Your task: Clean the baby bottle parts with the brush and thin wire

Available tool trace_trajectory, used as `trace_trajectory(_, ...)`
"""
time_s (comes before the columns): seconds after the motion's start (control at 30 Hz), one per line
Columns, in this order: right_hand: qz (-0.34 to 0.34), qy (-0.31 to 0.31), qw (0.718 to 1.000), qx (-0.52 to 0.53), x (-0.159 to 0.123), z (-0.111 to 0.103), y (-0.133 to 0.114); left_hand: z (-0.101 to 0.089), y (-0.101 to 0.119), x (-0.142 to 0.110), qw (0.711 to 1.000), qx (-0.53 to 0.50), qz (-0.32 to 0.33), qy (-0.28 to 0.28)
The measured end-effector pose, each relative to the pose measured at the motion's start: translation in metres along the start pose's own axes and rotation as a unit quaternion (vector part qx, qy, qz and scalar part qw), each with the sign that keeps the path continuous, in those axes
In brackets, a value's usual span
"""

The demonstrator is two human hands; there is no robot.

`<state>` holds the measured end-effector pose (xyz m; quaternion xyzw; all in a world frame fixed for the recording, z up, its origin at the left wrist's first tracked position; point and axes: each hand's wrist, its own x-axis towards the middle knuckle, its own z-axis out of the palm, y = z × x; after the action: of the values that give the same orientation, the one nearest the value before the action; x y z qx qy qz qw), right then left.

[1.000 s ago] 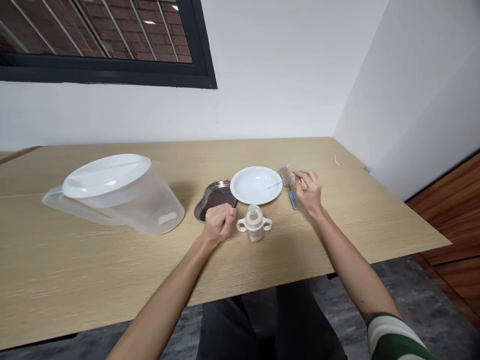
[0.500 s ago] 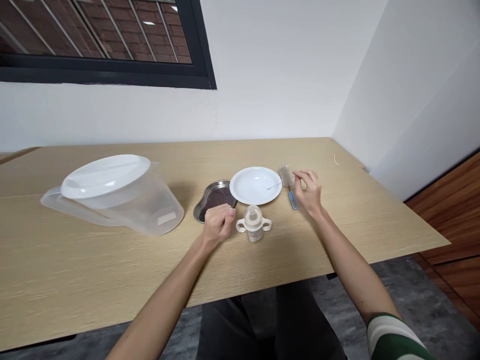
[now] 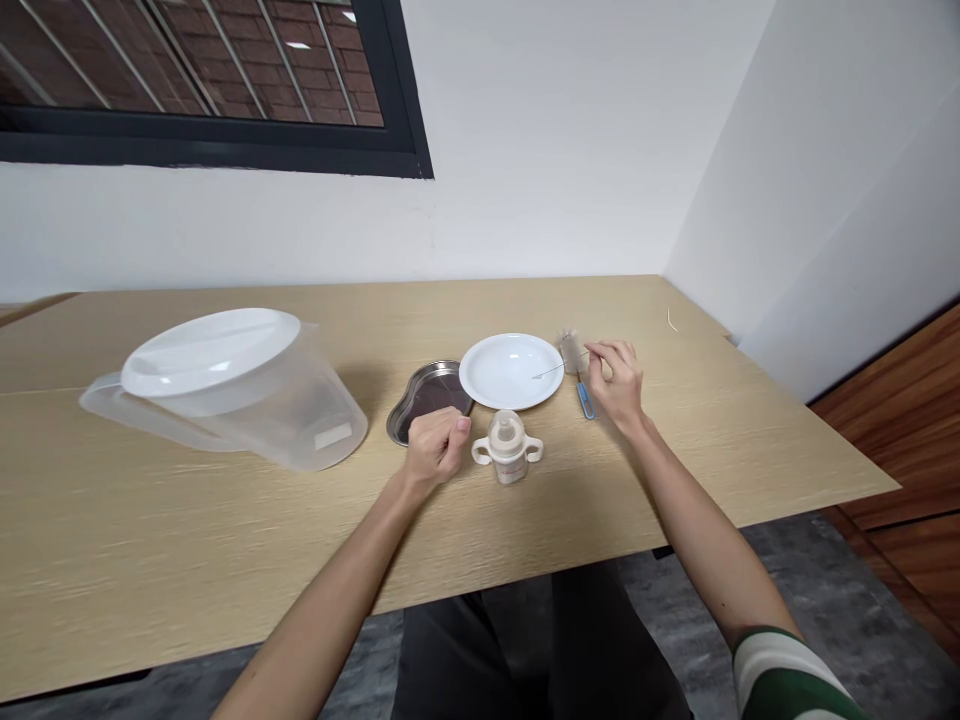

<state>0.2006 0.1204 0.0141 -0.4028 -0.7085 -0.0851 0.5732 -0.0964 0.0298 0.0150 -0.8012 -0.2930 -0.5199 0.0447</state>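
A small baby bottle with two side handles stands upright on the wooden table. My left hand rests just left of it as a loose fist; nothing shows in it. My right hand pinches a thin wire whose tip reaches over the white plate. Under that hand lies a bottle brush with a blue handle and pale bristles, beside the plate's right rim.
A dark metal tray lies left of the plate. A large clear plastic pitcher with a white lid stands at the left. The table meets white walls at the back and right; its front edge is near my body.
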Motion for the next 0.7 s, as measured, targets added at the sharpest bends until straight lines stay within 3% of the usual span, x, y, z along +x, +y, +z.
trace_trajectory(0.7, -0.002, 0.002, 1.0, -0.012, 0.0002, -0.001, -0.0002, 0.0009, -0.0034, -0.0027, 1.0, 0.001, 0.006, 0.0)
